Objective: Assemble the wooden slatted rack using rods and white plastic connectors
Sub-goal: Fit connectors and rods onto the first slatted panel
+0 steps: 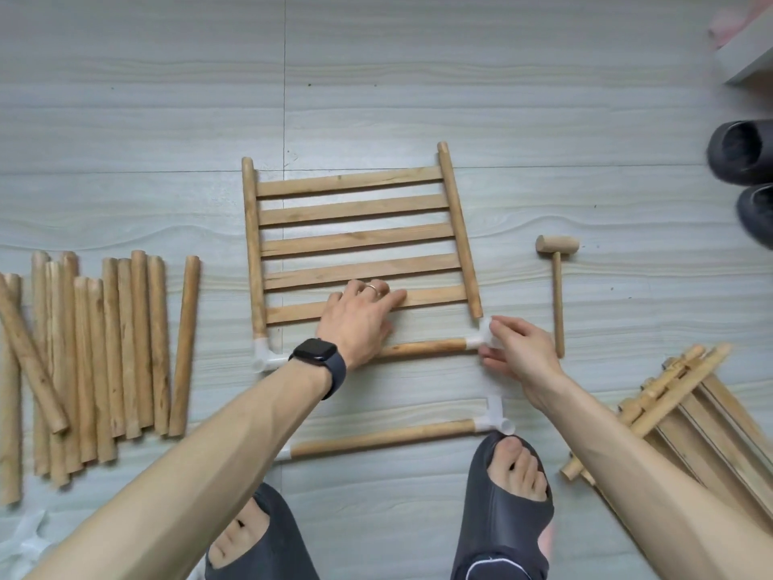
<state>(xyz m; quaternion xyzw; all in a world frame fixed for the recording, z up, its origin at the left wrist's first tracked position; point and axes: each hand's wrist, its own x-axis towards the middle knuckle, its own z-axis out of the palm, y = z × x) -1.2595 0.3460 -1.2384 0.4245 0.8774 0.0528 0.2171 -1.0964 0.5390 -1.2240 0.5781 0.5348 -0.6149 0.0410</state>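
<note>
A wooden slatted panel [355, 240] lies flat on the floor in the middle of the view. My left hand [359, 318] rests with straight fingers on its nearest slat. A white plastic connector [263, 355] caps the panel's near-left post. A rod [422, 348] runs along the near side to a second white connector [481, 334] at the near-right post, which my right hand [516, 351] pinches. Closer to me lies another rod [385, 439] with a white connector [497, 418] on its right end.
Several loose rods [104, 353] lie at the left. A small wooden mallet [556, 286] lies right of the panel. More slatted panels [686, 416] are stacked at the lower right. Dark slippers [744, 161] sit at the far right. My feet in slippers [502, 496] are below.
</note>
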